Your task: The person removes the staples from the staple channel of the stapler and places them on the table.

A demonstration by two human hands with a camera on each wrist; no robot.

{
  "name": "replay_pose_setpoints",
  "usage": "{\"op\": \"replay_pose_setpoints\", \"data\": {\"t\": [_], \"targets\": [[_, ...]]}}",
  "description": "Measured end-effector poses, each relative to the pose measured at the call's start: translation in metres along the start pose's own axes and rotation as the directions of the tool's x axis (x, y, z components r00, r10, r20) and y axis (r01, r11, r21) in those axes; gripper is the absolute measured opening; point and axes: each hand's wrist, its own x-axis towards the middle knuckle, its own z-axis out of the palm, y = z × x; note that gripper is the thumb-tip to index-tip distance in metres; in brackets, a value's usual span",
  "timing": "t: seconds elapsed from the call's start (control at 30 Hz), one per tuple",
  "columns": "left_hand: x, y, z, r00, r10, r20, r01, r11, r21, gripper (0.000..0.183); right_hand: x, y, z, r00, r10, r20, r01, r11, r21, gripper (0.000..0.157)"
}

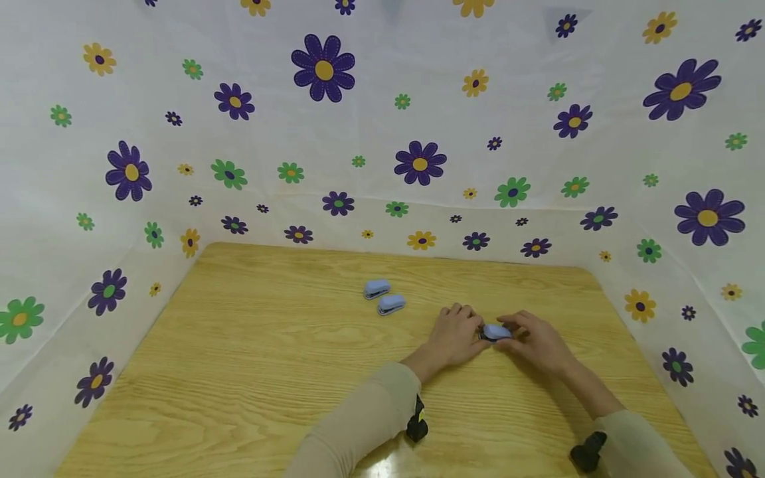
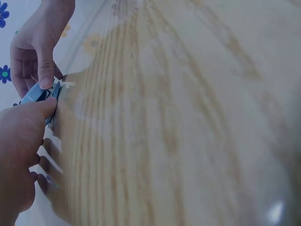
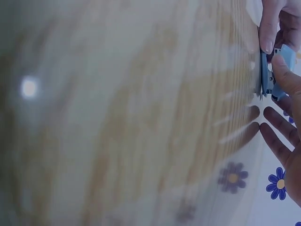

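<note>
A small light-blue stapler [image 1: 497,332] is between my two hands, low over the right part of the wooden table. My left hand [image 1: 457,335] pinches its left end, with the thumb at the dark base. At the other end, the thumb and forefinger of my right hand [image 1: 534,342] grip the blue body. In the right wrist view the stapler [image 3: 287,59] shows a gap between its blue top and its base, and the other fingers of my right hand [image 3: 289,136] are spread. The left wrist view shows my left thumb [image 2: 47,107] against the stapler.
Two more light-blue staplers, a rear one [image 1: 376,288] and a nearer one [image 1: 391,305], lie side by side to the left of my hands. A white flowered sheet [image 1: 358,133] walls in the back and sides of the wooden table [image 1: 251,358].
</note>
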Motion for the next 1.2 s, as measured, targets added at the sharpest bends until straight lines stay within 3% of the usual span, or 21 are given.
{"op": "replay_pose_setpoints", "data": {"t": [0.37,0.53,0.8,1.2], "targets": [[0.001,0.001,0.0,1.0,-0.023,-0.005,0.023,1.0,-0.011,0.042,0.007,0.003,0.003,0.998,0.016,0.058,-0.018,0.999,0.036,0.03],[0.002,0.002,0.0,1.0,-0.02,0.005,0.02,1.0,0.001,0.043,0.006,0.004,0.006,0.999,-0.03,0.025,0.028,0.997,0.077,0.024],[0.0,0.005,-0.001,1.0,-0.021,0.016,0.02,0.999,0.045,0.044,0.002,-0.001,0.007,0.998,-0.065,-0.023,0.066,0.997,0.046,0.022],[-0.001,0.005,-0.006,0.999,-0.033,0.019,0.032,0.999,0.026,0.044,0.0,-0.002,0.015,0.991,-0.112,-0.074,0.117,0.991,0.06,0.025]]}}
